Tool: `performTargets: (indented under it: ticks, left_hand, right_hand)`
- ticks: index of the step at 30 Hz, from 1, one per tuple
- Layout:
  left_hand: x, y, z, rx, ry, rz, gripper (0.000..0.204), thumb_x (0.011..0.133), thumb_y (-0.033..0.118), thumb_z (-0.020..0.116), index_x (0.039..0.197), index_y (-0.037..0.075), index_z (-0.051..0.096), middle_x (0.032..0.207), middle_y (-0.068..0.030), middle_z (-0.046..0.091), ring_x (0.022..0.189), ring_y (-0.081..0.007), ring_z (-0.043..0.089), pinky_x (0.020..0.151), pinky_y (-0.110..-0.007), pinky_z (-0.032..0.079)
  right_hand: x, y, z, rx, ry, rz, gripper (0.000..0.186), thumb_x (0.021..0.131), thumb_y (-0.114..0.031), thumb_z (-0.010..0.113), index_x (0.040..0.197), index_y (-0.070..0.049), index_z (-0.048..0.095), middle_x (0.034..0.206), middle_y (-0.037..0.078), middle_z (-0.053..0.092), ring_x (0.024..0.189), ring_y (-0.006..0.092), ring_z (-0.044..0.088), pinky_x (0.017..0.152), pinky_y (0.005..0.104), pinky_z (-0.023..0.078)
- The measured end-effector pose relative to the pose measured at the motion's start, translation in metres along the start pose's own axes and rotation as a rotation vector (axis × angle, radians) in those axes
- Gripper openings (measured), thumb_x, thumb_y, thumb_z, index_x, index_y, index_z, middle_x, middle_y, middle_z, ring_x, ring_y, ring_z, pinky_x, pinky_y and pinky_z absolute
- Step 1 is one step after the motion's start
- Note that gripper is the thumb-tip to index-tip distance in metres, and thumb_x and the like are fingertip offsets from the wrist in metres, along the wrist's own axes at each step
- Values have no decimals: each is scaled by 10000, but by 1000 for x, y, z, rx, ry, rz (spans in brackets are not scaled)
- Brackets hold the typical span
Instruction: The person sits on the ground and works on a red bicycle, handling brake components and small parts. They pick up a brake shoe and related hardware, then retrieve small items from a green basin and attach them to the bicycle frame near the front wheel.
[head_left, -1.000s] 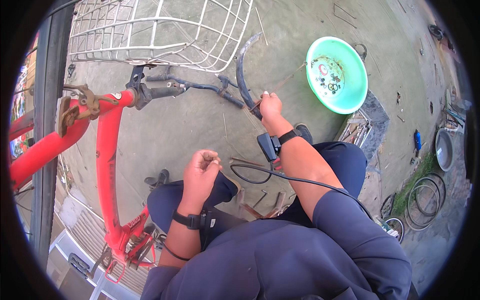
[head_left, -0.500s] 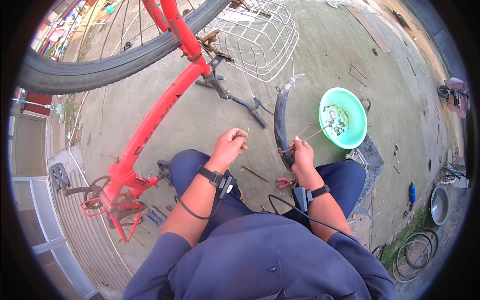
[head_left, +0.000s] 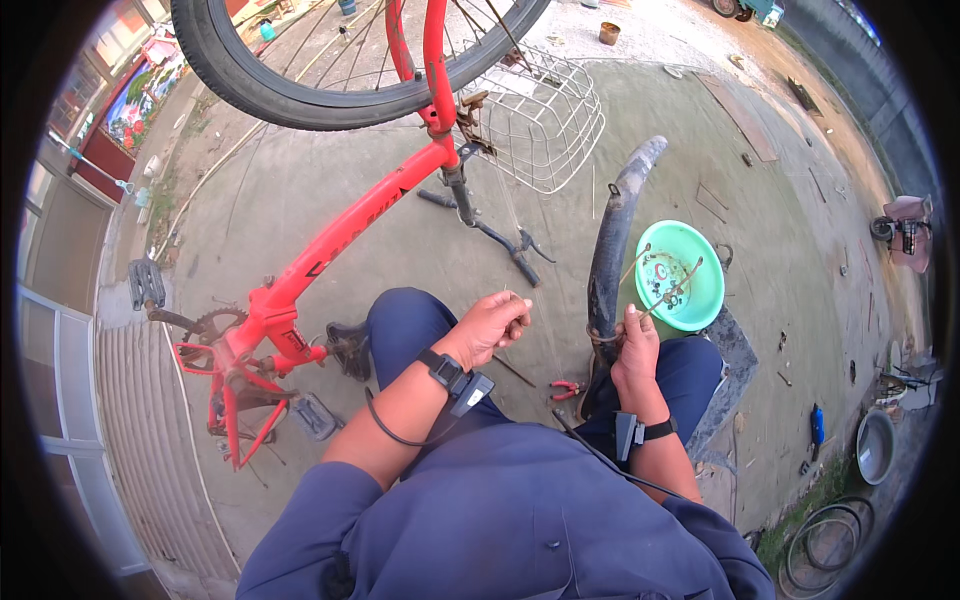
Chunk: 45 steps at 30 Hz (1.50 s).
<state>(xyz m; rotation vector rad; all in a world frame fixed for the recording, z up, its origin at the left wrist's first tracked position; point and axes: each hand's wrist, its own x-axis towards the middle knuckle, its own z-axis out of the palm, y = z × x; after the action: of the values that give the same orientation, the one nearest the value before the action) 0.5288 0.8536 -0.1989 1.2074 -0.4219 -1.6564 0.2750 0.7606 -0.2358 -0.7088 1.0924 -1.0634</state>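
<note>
My right hand (head_left: pixel 636 352) is closed around the thin wire stays at the lower end of a dark, curved bicycle mudguard (head_left: pixel 612 245). The mudguard rises from beside my fingers, its pale tip leaning away to the right. One rusty stay (head_left: pixel 676 287) sticks out over a mint-green basin (head_left: pixel 712 262), which holds small washers and rings. Left of the mudguard, my left hand (head_left: pixel 498 324) is raised with its fingertips pinched. Something thin shows by these fingers, but its kind is unclear. Red-handled pliers (head_left: pixel 567 390) lie on the ground between my legs.
A red bicycle frame (head_left: pixel 350 225) stands upside down at the left, with a wheel (head_left: pixel 300 112) on top and a white wire basket (head_left: pixel 545 125) beyond it. A thin rod (head_left: pixel 514 371) lies near my left knee. Further right are a blue tool (head_left: pixel 817 432), a grey bowl (head_left: pixel 876 447) and coiled hose (head_left: pixel 828 540).
My view has shifted, bringing more of the far yard into sight. The mudguard's tip has swung right, and its stays point differently over the basin. Both hands keep their closed grips.
</note>
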Motion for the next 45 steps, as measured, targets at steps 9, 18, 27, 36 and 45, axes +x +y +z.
performTargets:
  ticks: [9,18,27,36,45]
  left_hand:
    - [-47,38,36,3,-90,151,323,978,390,666,981,80,573,808,28,521,616,-33,427,486,-196,288]
    - [-77,52,41,230,-15,464,668,897,342,783,1361,-51,506,841,53,500,691,-31,414,593,-195,347]
    - [-96,50,36,329,147,498,676,846,260,842,1351,-60,526,943,25,621,844,-52,546,775,-218,463]
    - [-96,47,18,387,248,587,467,854,235,824,1179,-23,609,866,25,643,800,-45,544,719,-224,447]
    - [-99,51,8,449,383,724,444,829,258,840,1085,-35,626,756,38,596,668,-32,506,602,-214,423]
  right_hand:
    - [-24,-34,27,-94,-178,-216,207,1054,-230,538,937,-72,601,769,-7,610,659,74,550,611,229,450]
    - [-41,-47,51,-306,-354,-423,246,1071,-253,506,947,-45,554,708,19,574,628,108,593,752,325,583]
    - [-58,-52,75,-424,-518,-522,182,1040,-160,546,941,-10,577,751,47,628,666,118,617,678,281,529]
    - [-53,-52,97,-512,-581,-489,172,1020,-153,549,978,3,607,735,70,674,690,134,663,664,281,533]
    - [-47,-50,103,-502,-639,-522,170,1001,-103,596,1097,37,616,883,70,674,768,130,676,732,267,544]
